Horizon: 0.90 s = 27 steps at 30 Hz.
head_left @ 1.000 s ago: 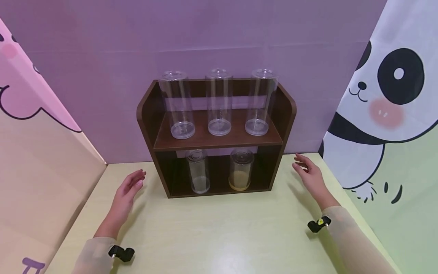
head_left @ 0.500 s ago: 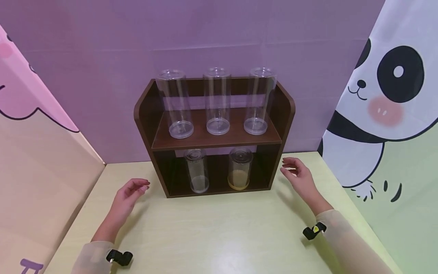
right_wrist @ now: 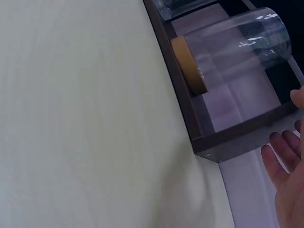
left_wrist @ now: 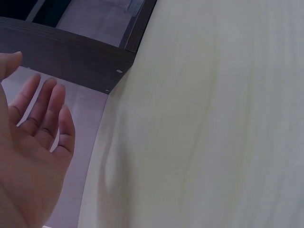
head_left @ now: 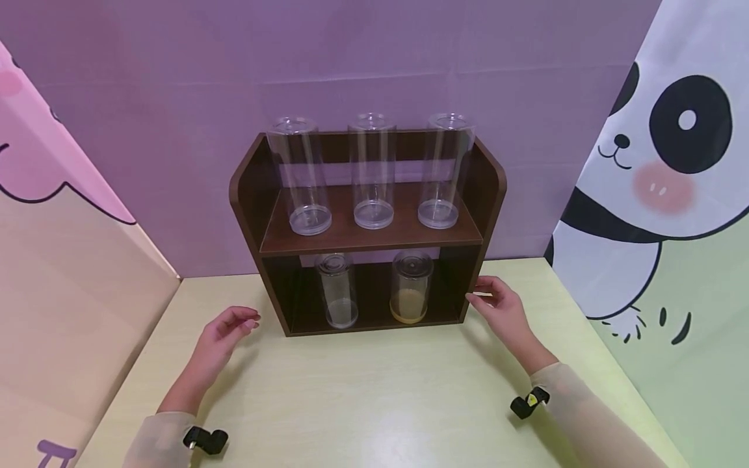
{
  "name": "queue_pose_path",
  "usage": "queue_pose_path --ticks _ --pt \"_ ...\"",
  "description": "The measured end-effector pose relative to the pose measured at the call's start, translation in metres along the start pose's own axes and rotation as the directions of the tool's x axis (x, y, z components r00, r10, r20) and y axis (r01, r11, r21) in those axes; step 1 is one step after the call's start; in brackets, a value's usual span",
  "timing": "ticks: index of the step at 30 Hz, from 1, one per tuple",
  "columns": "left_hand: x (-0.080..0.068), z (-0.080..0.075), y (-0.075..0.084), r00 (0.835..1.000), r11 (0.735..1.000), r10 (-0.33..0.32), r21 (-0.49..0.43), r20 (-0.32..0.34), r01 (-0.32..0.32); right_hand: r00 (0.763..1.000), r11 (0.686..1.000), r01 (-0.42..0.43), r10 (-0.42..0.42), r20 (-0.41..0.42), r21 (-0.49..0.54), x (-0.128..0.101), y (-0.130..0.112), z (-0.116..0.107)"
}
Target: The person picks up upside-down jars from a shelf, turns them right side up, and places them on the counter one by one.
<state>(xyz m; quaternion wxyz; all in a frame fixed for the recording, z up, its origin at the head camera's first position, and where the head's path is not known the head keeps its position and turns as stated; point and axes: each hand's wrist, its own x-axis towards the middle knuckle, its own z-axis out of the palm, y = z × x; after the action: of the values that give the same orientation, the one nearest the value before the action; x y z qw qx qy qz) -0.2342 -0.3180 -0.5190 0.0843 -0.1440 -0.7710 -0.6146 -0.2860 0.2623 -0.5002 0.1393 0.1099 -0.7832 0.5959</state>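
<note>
Holding nothing in the left hand (head_left: 214,344), with fingers loosely bent, just beside the left wall of the brown shelf (head_left: 371,248). Gripping nothing in the right hand (head_left: 506,318) either, with thumb at the front edge of the right wall and relaxed fingers along its outer side; cannot tell whether touching. Probably spread this way to suit the shelf's width. Standing on the tabletop (head_left: 351,390), in front of a purple backdrop (head_left: 175,130).

On the upper board, 3 tall clear jars (head_left: 373,169) in a row, set apart, likely to avoid knocking. On the lower board, 2 more: a clear jar (head_left: 337,286) and, to its right, a yellow-footed jar (head_left: 411,278), with the yellow looking more like a lid than a filling. No contents plainly visible in any.
</note>
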Motion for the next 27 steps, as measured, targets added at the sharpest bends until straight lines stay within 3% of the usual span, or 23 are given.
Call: queue_pose_path --ticks 12,20,27 --pt "-0.006 0.002 0.0 0.995 0.993 -0.087 0.087 0.041 0.083 0.994 0.999 -0.02 0.017 -0.108 -0.034 -0.009 0.001 0.009" --pt "-0.006 0.01 0.007 0.997 0.993 -0.043 0.116 0.063 0.035 0.992 0.997 -0.034 0.025 -0.124 -0.066 -0.007 0.003 0.012" --pt "-0.009 0.029 0.011 0.996 0.989 0.005 0.145 0.093 -0.018 0.99 0.994 -0.054 0.041 -0.136 -0.094 -0.006 -0.001 0.014"
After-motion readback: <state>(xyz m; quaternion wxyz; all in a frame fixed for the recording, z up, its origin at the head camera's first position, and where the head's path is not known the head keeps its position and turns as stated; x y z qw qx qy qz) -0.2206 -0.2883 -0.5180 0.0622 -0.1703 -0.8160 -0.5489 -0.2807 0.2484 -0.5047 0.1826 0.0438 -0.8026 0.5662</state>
